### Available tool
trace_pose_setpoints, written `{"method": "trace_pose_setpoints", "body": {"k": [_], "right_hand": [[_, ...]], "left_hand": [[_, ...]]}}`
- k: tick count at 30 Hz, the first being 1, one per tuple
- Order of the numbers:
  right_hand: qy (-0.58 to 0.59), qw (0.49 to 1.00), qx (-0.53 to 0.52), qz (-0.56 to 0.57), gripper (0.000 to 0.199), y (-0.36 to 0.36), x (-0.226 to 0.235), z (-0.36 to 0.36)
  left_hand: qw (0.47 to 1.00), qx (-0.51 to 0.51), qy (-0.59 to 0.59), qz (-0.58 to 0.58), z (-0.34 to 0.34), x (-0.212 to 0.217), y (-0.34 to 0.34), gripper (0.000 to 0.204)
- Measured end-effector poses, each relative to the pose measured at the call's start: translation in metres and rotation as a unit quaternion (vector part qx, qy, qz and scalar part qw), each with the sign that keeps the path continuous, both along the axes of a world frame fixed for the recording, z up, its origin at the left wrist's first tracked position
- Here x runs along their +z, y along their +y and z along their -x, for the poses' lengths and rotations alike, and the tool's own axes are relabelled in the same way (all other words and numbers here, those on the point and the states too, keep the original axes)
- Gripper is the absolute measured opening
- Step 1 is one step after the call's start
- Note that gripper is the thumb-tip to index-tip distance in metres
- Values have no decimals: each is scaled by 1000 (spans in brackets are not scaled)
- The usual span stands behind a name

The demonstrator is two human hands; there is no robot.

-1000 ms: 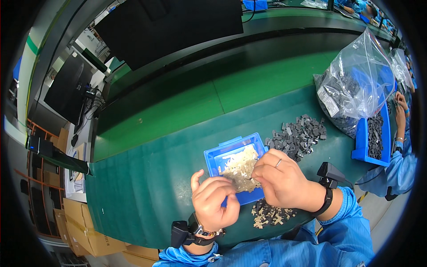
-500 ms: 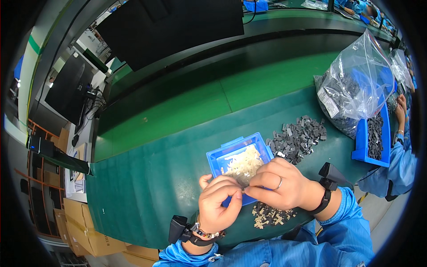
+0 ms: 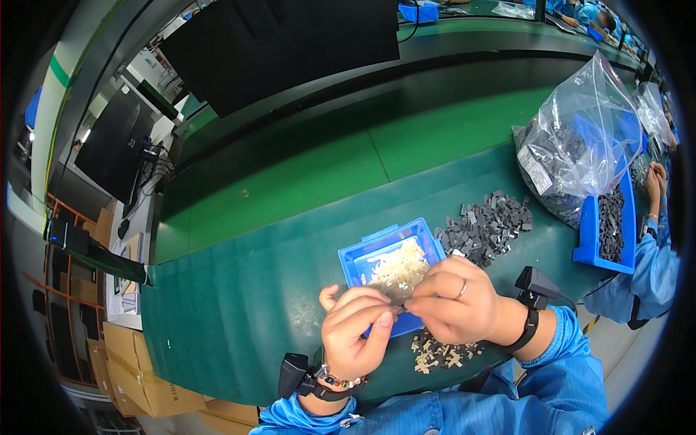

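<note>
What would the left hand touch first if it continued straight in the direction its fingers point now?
Most likely the right hand. The left hand points its fingers to the right, and its fingertips already meet the other's fingertips over the blue tray, around a small part hard to see.

Single head-worn fisheye view, looking steeply down, close over hands (image 3: pixel 406 319) and green worktable (image 3: pixel 239 304)
</note>
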State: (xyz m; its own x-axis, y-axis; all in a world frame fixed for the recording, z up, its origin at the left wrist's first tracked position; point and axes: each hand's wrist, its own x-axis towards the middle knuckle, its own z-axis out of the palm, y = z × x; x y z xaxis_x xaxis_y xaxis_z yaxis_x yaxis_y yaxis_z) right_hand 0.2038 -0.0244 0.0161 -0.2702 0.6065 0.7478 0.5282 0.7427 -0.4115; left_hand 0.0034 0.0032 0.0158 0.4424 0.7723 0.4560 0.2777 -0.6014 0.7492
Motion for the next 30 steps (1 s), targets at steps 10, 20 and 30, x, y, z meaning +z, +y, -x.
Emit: {"method": "trace_pose_setpoints", "body": {"k": [10, 20, 30], "right_hand": [[-87, 994, 9, -59, 24, -1, 7, 1], [112, 989, 6, 99, 18, -4, -1, 8], [154, 970, 45, 185, 11, -5, 2, 11]], "left_hand": [[998, -15, -29, 57, 1, -1, 0, 10], [1000, -19, 4, -17, -4, 0, -2, 7], [998, -5, 45, -33, -2, -2, -3, 10]]}}
